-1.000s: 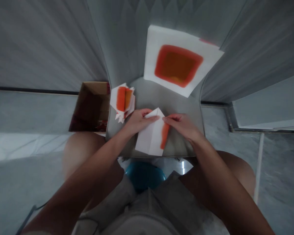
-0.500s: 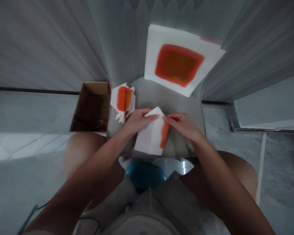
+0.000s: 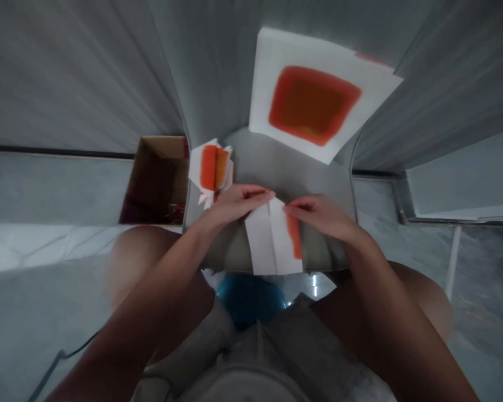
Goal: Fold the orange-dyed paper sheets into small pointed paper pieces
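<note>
A folded white paper sheet (image 3: 268,240) with an orange stripe along its right side lies on a grey seat-like board (image 3: 285,162), near the board's front edge. My left hand (image 3: 237,204) pinches the sheet's upper left corner, and my right hand (image 3: 318,215) holds its upper right corner. Beyond the hands, a white sheet with a large orange-red square (image 3: 312,97) rests at the far end of the board. Near my left hand sits a small pile of folded white-and-orange papers (image 3: 209,167).
An open cardboard box (image 3: 157,181) stands left of the board, its dark inside holding something reddish. Below the board, a round blue object (image 3: 249,298) sits between my knees (image 3: 145,262). Grey fabric lies over my lap, and a grey tiled floor surrounds everything.
The folded sheet has turned from a tilted position to a nearly straight one and shifted right, towards the board's front edge. My hands have spread a little apart with it.
</note>
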Demonstrator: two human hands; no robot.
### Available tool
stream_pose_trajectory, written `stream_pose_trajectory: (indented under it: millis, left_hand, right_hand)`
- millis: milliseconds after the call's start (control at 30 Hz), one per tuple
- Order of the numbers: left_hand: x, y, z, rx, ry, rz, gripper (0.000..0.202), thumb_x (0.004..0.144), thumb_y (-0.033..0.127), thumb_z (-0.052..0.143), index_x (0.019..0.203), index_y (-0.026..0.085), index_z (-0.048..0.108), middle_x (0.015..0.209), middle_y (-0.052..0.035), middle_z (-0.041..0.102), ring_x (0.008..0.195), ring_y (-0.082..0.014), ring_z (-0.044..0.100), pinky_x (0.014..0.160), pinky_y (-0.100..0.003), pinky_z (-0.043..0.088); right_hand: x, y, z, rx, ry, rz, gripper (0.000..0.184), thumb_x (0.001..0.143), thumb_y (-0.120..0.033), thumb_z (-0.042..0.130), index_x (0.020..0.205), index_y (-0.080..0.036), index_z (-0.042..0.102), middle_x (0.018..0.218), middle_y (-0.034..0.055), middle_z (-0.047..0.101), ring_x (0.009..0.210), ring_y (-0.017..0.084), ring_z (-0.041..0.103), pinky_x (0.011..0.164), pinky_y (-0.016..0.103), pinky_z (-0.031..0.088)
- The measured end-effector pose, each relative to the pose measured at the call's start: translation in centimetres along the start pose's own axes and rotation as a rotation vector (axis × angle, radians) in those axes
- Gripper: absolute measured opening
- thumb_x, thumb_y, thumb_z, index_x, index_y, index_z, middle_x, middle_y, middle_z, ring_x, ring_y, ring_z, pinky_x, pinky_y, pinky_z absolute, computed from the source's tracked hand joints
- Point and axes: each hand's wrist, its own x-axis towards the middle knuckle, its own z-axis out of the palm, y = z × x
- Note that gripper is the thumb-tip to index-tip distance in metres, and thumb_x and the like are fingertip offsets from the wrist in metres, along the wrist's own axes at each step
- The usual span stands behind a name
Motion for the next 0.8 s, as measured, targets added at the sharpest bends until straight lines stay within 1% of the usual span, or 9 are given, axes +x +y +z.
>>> stream_pose_trajectory:
  millis: [100,167,267,333,500,600,700,800]
  left_hand:
    - [0.0,0.2,0.1,0.009,0.051,-0.002,0.044,0.086,0.062,0.072,0.099,0.021,0.083,0.09,-0.0023,0.077,0.077,-0.014,0.061,0.064,-0.023,0.04]
    - [-0.1,0.2,0.2,0.011,0.077,0.013,0.04,0.086,0.059,0.072,0.092,0.02,0.083,0.083,-0.0011,0.075,0.072,-0.0127,0.059,0.062,-0.023,0.039]
    - [0.0,0.1,0.3,0.013,0.07,0.037,0.038,0.088,0.057,0.071,0.089,0.02,0.083,0.078,-0.0003,0.073,0.068,-0.0123,0.058,0.059,-0.023,0.039]
    - [0.0,-0.1,0.5,0.029,0.07,0.059,0.038,0.089,0.056,0.07,0.089,0.02,0.083,0.076,-0.0002,0.074,0.068,-0.0125,0.059,0.059,-0.023,0.039]
    - [0.0,-0.2,0.4,0.089,0.18,0.148,0.033,0.09,0.052,0.071,0.091,0.021,0.083,0.083,-0.0014,0.077,0.075,-0.0139,0.064,0.064,-0.023,0.043]
    - [-0.2,0.2,0.0,0.123,0.155,0.173,0.03,0.09,0.048,0.071,0.09,0.021,0.082,0.083,-0.0013,0.077,0.076,-0.0138,0.064,0.065,-0.023,0.043]
    - [-0.4,0.6,-0.4,0.13,0.108,0.145,0.029,0.089,0.047,0.072,0.087,0.02,0.081,0.078,-0.0009,0.074,0.072,-0.0132,0.062,0.063,-0.024,0.042]
    - [-0.5,0.7,-0.6,0.141,0.09,0.12,0.03,0.09,0.047,0.071,0.086,0.02,0.081,0.078,-0.001,0.073,0.072,-0.0133,0.061,0.063,-0.024,0.041]
  right_hand:
    - [0.2,0.2,0.1,0.0,0.003,-0.002,0.038,0.088,-0.058,0.066,0.084,-0.024,0.08,0.084,0.0018,0.077,0.078,0.021,0.066,0.068,0.03,0.05]
    - [0.4,0.3,0.4,0.026,0.001,-0.006,0.037,0.087,-0.059,0.068,0.088,-0.024,0.081,0.088,0.0021,0.078,0.081,0.021,0.067,0.07,0.031,0.051]
    - [0.7,0.3,1.0,0.109,0.005,0.002,0.038,0.087,-0.06,0.069,0.098,-0.026,0.082,0.096,0.0021,0.08,0.086,0.022,0.069,0.073,0.031,0.054]
    - [1.0,0.4,1.4,0.166,0.013,0.016,0.038,0.087,-0.06,0.07,0.099,-0.026,0.083,0.096,0.002,0.081,0.086,0.022,0.07,0.073,0.031,0.054]
    - [1.5,0.5,2.0,0.263,0.065,0.044,0.035,0.085,-0.057,0.074,0.092,-0.024,0.082,0.09,0.0018,0.079,0.078,0.018,0.068,0.07,0.029,0.053]
    - [1.6,0.4,1.9,0.27,0.055,0.042,0.034,0.085,-0.057,0.075,0.092,-0.024,0.081,0.089,0.0013,0.079,0.076,0.017,0.067,0.067,0.028,0.052]
    - [1.6,0.2,1.7,0.236,0.043,0.033,0.034,0.086,-0.057,0.074,0.09,-0.024,0.081,0.086,0.001,0.078,0.074,0.017,0.066,0.064,0.027,0.05]
    - [1.6,0.0,1.5,0.199,0.046,0.031,0.034,0.086,-0.057,0.073,0.089,-0.023,0.08,0.083,0.0007,0.076,0.07,0.016,0.063,0.06,0.026,0.047]
